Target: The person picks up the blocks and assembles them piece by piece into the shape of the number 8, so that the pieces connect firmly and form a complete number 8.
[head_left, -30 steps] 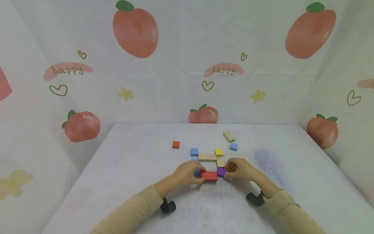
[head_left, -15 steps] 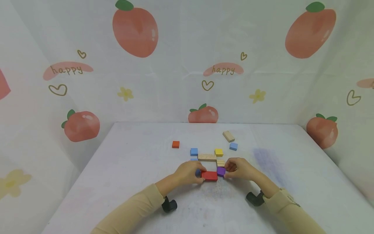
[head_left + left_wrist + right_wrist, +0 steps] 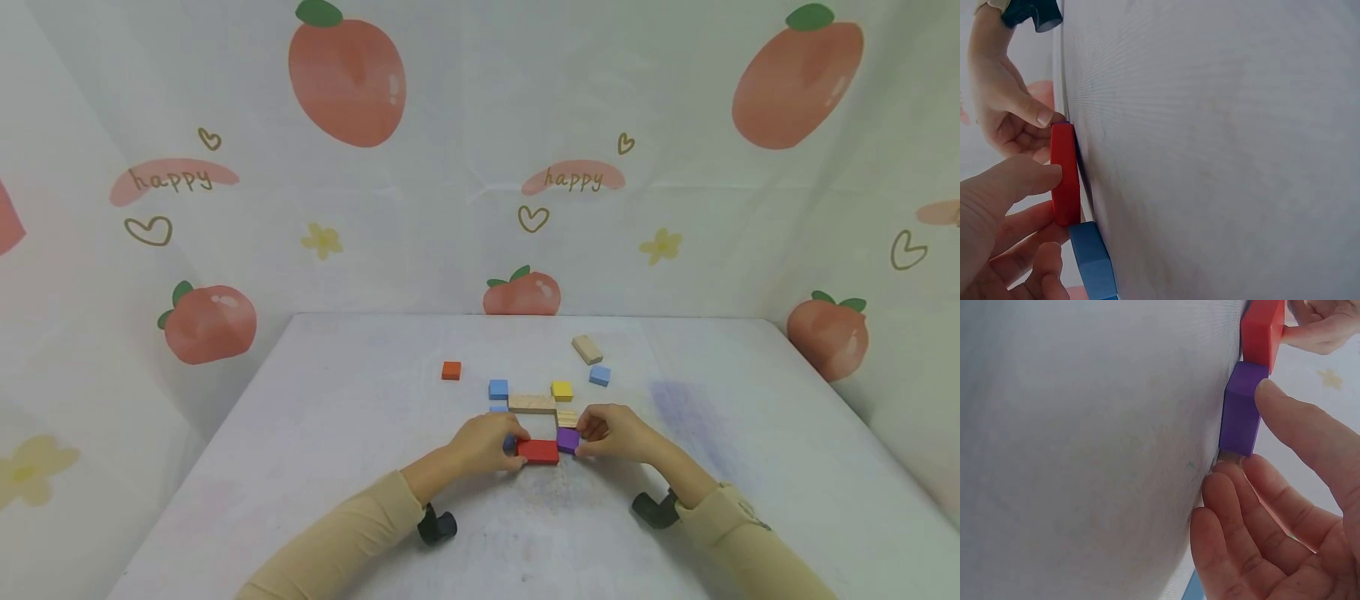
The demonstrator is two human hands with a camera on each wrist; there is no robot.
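My left hand [image 3: 483, 443] pinches a red rectangular block [image 3: 537, 452] by its left end, thumb in front, as the left wrist view confirms. A dark blue block [image 3: 1092, 259] stands close to the red block's left end, partly hidden by that hand in the head view. My right hand [image 3: 618, 435] holds a purple block [image 3: 1241, 415] between thumb and fingers, its other fingers loosely curled. Red and purple meet at a corner. Behind the purple one lies a striped wooden block [image 3: 567, 419], and a long wooden block [image 3: 532, 405] lies farther back.
A blue block [image 3: 498, 389] and a yellow block [image 3: 562, 391] sit behind the long wooden block's ends. Farther off lie an orange-red block [image 3: 451, 371], another blue block [image 3: 600, 376] and a plain wooden block [image 3: 587, 349]. A patterned cloth [image 3: 420, 208] rises behind the table.
My left wrist and forearm have shifted slightly to the right, covering a bit more of the dark blue block. The right hand and the blocks look the same.
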